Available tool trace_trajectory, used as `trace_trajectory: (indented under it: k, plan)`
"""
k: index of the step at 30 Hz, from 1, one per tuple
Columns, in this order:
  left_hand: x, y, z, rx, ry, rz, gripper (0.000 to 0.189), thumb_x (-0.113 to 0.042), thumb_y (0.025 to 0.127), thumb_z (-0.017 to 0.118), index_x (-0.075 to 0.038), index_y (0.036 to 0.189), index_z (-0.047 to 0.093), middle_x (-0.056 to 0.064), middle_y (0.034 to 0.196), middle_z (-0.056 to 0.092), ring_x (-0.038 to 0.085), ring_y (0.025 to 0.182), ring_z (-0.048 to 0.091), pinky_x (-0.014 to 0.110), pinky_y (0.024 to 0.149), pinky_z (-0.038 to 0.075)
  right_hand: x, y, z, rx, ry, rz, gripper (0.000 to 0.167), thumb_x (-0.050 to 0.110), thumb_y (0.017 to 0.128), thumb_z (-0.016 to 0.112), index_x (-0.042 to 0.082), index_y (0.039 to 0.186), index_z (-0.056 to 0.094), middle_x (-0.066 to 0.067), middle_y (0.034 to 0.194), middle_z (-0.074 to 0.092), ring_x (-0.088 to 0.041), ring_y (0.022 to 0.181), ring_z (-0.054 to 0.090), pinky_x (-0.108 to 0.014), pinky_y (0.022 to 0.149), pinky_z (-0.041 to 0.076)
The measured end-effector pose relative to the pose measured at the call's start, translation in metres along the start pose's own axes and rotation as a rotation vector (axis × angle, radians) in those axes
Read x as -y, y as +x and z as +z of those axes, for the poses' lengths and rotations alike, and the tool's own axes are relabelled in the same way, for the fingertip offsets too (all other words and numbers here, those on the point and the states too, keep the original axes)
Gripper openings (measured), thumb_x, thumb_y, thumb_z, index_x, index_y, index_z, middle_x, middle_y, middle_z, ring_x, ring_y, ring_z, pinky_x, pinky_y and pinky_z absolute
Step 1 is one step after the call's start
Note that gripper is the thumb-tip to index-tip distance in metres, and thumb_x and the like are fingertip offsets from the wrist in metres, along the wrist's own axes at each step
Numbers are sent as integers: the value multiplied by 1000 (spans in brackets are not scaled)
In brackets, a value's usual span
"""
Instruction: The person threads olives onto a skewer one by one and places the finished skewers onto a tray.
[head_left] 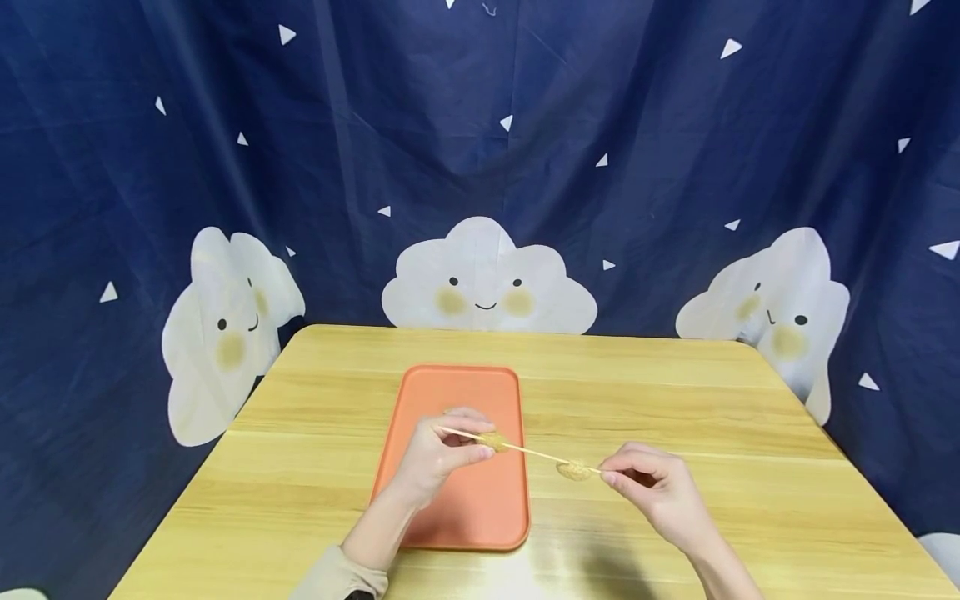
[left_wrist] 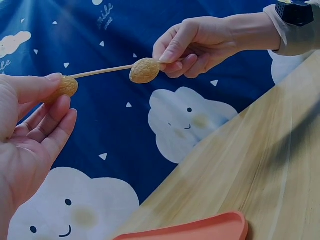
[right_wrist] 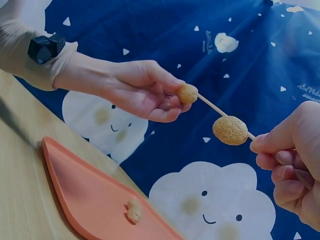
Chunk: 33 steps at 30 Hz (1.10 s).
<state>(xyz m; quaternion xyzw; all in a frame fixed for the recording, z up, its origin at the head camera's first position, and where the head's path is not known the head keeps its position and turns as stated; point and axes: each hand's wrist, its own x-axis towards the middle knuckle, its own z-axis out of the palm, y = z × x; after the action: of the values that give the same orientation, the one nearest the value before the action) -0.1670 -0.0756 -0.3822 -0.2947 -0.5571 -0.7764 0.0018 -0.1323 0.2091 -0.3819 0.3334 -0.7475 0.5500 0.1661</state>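
**Two hands hold a skewered stick aloft**

Closest in, at the lower edge of the head view, a pale sleeve (head_left: 341, 575) covers the left forearm; the wrist views show a dark device (right_wrist: 46, 48) strapped over it. The left hand (head_left: 442, 458) grips a tan, rounded piece (head_left: 492, 442) between thumb and fingers. The right hand (head_left: 660, 492) pinches one end of a thin pale stick (head_left: 540, 454), its fingers curled in.

The stick is raised in the air between the two hands, running through the rounded piece and on past it at the left. A second piece, oval and wrinkled (head_left: 574, 471), sits on the stick just beside the right fingertips, well apart from the first.

Below the left hand lies an orange tray (head_left: 487, 517), on which the right wrist view shows a small peanut-shaped piece (right_wrist: 134, 211). The tray rests on a light wooden table (head_left: 675, 400). Beyond hangs a dark blue curtain (head_left: 420, 150) printed with white triangles and smiling clouds (head_left: 487, 275).
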Motion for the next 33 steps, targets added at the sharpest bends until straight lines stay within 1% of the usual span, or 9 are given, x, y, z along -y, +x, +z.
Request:
trace_trajectory:
  k: [4, 11, 16, 18, 21, 26, 33]
  plan:
    - [1, 0, 2, -5, 1, -5, 37, 8, 72, 71, -21, 93, 75, 1, 96, 62, 9, 84, 59, 20, 70, 53, 1, 0, 1, 0, -3, -4, 33, -22, 74, 62, 8, 86, 70, -4, 74, 61, -11, 57, 46, -25, 40, 35]
    - [2, 0, 6, -9, -9, -11, 36, 8, 72, 71, -21, 93, 75, 0, 96, 62, 8, 82, 60, 20, 70, 53, 4, 1, 2, -4, -38, 34, 30, -18, 75, 63, 10, 83, 69, -2, 73, 61, -8, 58, 46, -23, 42, 37]
    - [3, -1, 7, -17, -11, -15, 36, 8, 72, 71, -21, 92, 75, 0, 95, 62, 8, 80, 59, 19, 68, 53, 4, 2, 4, -2, -28, 9, 25, -19, 75, 63, 4, 83, 69, -4, 73, 61, -9, 57, 46, -23, 42, 37]
    - [3, -1, 7, -20, -9, -19, 35, 7, 72, 71, -22, 92, 75, -1, 95, 63, 7, 79, 59, 18, 68, 52, 3, 2, 4, -1, -27, 16, 22, -19, 75, 63, 2, 82, 68, -5, 73, 61, -9, 58, 46, -23, 42, 37]
    - [4, -1, 8, -21, -6, -21, 35, 7, 72, 72, -22, 92, 75, -1, 95, 63, 7, 79, 59, 18, 68, 52, 3, 2, 4, 2, -39, 47, 19, -17, 76, 64, 1, 81, 68, -3, 73, 61, -8, 58, 46, -23, 43, 38]
    - [6, -1, 10, -36, 4, -24, 33, 9, 71, 72, -16, 92, 75, 0, 95, 63, 9, 80, 59, 19, 68, 53, 2, 2, 5, 4, -44, 60, 18, -17, 75, 63, 0, 80, 67, -2, 72, 61, -9, 57, 45, -23, 42, 37]
    - [7, -2, 12, -34, 10, -23, 30, 3, 71, 74, -18, 92, 75, 0, 95, 63, 9, 79, 60, 20, 68, 53, 5, 5, 8, -1, -17, 26, 23, -17, 76, 63, 4, 83, 69, -2, 71, 59, -10, 56, 44, -23, 41, 36]
